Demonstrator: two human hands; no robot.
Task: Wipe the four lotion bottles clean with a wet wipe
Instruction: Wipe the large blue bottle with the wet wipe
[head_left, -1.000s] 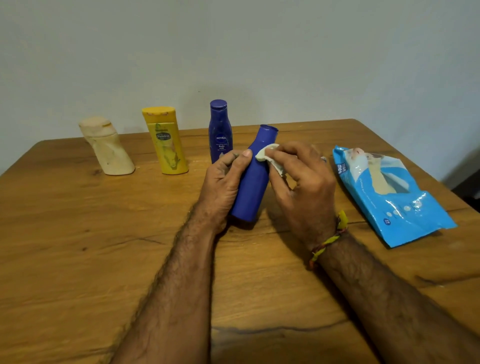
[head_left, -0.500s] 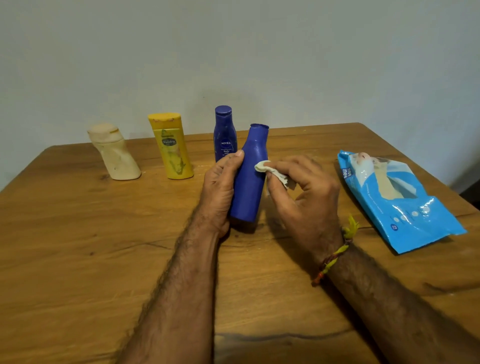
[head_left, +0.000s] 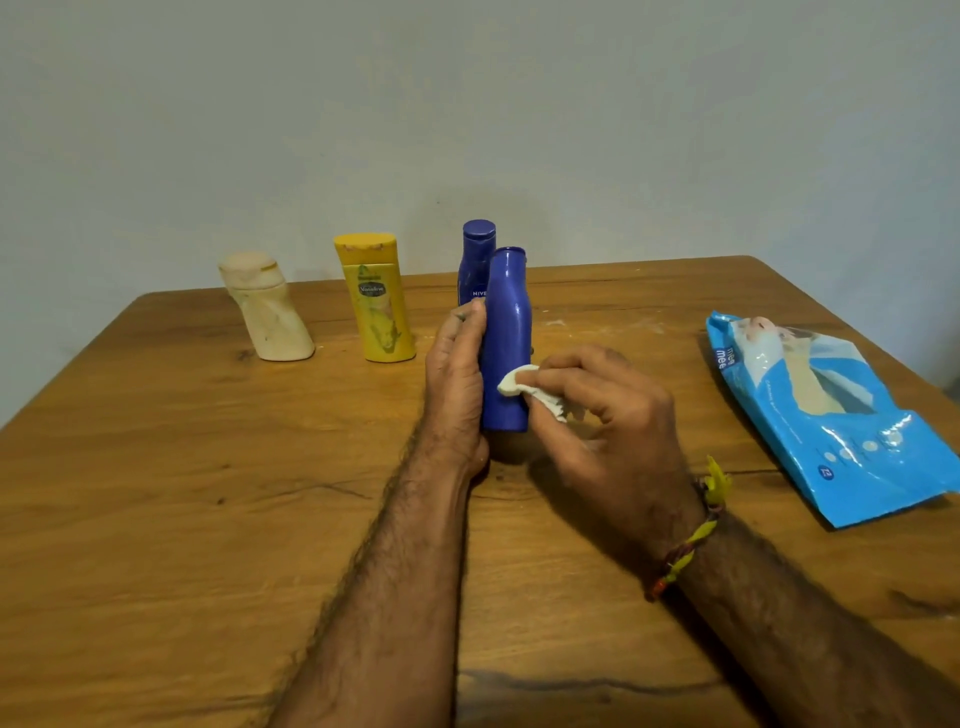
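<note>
At a wooden table (head_left: 156, 519), I steady a plain blue lotion bottle (head_left: 506, 332) upright with my left hand (head_left: 457, 379), its fingers laid close together along the bottle's left side and the thumb hidden behind, so I cannot tell how firmly it wraps. My right hand (head_left: 608, 421) pinches a crumpled white wet wipe (head_left: 524, 389) between thumb and forefinger and presses it to the bottle's lower right flank, the other fingers loosely curled. Behind, in a row near the wall, stand a smaller blue Nivea bottle (head_left: 475, 260), partly hidden by the one in hand, a yellow Vaseline bottle (head_left: 376, 301) and a leaning cream-coloured bottle (head_left: 265, 312). A blue wet-wipe pack (head_left: 826, 415) lies flat, well apart to the right. The risks, as I judge them: the bottle stands on a narrow base, and a hard sideways rub from the right could tip it against the Nivea bottle just behind and topple it; the damp plastic may slip in a light hold; and the small wad of wipe may miss the far side unless the bottle is turned.
</note>
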